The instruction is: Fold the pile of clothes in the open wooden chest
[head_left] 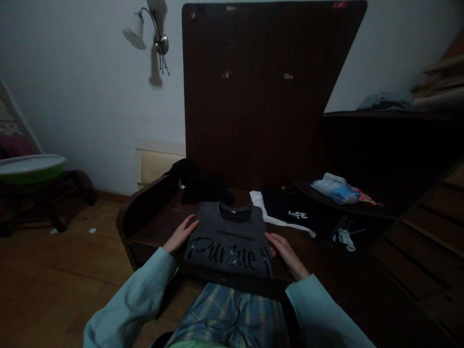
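Note:
A dark grey T-shirt (229,244), folded into a neat block, lies in front of me with its collar facing away and black lettering on its front. My left hand (180,235) grips its left edge, fingertips at the side of the cloth. On the opposite edge, my right hand (285,250) holds the shirt, some of its fingers hidden beneath the cloth. Behind the shirt to the right is a folded black garment (286,205) with white lettering, partly over a white cloth (258,202). Crumpled black clothing (206,186) sits at the back left.
The dark wooden desk (152,224) has a raised curved left side and a tall back panel (261,96). A plastic packet (335,188) rests on a corner shelf at right. A green-sided basin (32,169) stands on a stool at left. A lamp (135,33) hangs on the wall.

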### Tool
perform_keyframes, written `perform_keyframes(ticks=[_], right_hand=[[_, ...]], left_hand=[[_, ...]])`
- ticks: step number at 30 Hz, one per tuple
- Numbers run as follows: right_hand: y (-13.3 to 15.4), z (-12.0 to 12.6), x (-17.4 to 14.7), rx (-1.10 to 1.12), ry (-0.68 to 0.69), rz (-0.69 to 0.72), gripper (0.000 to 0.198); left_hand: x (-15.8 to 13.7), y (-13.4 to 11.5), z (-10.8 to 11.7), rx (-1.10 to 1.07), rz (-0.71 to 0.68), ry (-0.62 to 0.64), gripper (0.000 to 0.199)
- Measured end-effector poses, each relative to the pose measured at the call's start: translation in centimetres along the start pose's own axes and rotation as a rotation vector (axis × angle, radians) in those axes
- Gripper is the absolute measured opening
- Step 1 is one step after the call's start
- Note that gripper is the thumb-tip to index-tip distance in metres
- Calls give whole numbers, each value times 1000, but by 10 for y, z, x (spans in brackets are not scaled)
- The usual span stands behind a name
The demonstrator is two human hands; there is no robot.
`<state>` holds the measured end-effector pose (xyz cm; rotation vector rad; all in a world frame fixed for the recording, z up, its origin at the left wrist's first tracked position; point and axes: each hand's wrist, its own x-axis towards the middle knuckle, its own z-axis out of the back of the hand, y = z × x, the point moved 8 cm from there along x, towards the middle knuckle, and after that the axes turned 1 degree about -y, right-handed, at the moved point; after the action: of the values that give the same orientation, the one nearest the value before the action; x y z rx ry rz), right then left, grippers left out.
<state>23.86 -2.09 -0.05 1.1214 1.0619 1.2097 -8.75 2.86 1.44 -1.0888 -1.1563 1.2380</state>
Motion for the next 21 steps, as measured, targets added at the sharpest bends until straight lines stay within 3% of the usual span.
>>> perform_keyframes(ticks=[4, 7, 11, 15, 21], right_hand=[[8, -7, -25, -46, 136, 54, 36], [10, -14, -31, -24, 218, 71, 35], [4, -11, -29, -18, 166, 33, 39], [8, -8, -35, -134, 138, 106, 39], [12, -14, -56, -195, 290, 158, 33]], left_hand=[[-20, 0, -10, -87, 6, 117, 63], [-25, 0, -14, -149, 11, 136, 65], [-23, -2, -9, -130, -59, 40, 54], [-30, 0, -1, -72, -83, 8, 55], [-62, 3, 2, -16, -12, 202, 65]])
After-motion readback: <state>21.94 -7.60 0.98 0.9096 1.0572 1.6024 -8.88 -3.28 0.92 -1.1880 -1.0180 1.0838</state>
